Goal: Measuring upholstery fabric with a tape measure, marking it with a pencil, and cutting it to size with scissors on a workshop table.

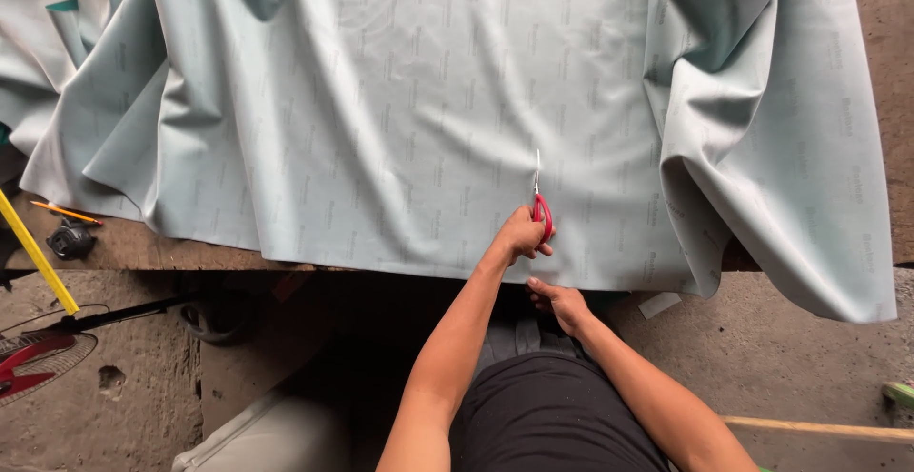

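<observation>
The left hand [522,235] is closed around the red handles of the scissors [540,207], whose blades point away from it into the pale green fabric [381,120]. Just below that grip, the right hand [560,303] pinches the fabric's near edge, which hangs over the table [124,248].

Soft daylight, sharp focus, slight edge distortion

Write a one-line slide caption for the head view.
Left hand cuts pale green sheet with red-handled scissors while right hand holds its near edge.
</observation>
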